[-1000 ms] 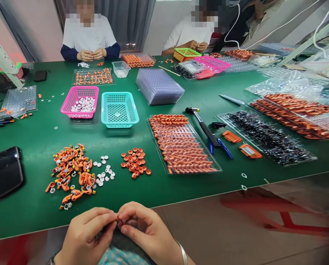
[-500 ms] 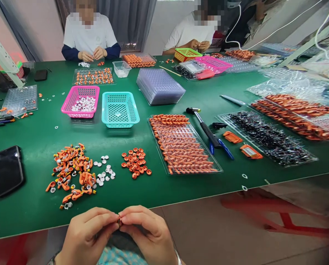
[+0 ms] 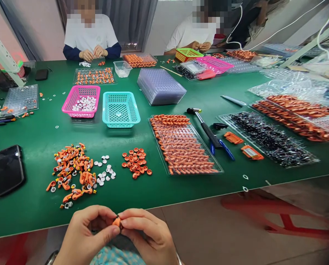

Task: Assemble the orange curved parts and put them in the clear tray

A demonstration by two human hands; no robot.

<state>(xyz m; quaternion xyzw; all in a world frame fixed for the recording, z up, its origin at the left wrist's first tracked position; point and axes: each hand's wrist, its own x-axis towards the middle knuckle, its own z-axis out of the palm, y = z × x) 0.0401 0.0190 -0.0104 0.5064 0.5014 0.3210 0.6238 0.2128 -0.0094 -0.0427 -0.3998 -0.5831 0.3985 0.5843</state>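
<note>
- Small orange part [image 3: 116, 222] held just below the near table edge, in front of the person's lap; pinched between fingertips of both hands.
- Left hand [image 3: 84, 235]: thumb and forefinger closed on the part's left side, other fingers curled.
- Right hand [image 3: 150, 235]: fingertips nipped onto the part's right side, touching the left hand's tips.
- Green table [image 3: 37, 140]: nearest heap is loose orange pieces [image 3: 72, 173], left of centre; white rings [image 3: 105, 173] just beside it; orange round caps [image 3: 136, 162] to the right of those.
- Clear tray of orange parts [image 3: 185, 147] right of the caps; hammer [image 3: 205, 127] beyond it.
- Black phone [image 3: 9, 169] far left.
- Pink basket [image 3: 81, 101] and teal basket [image 3: 120, 109] side by side, mid-table.
- Two other people seated at the far edge, hands busy.
</note>
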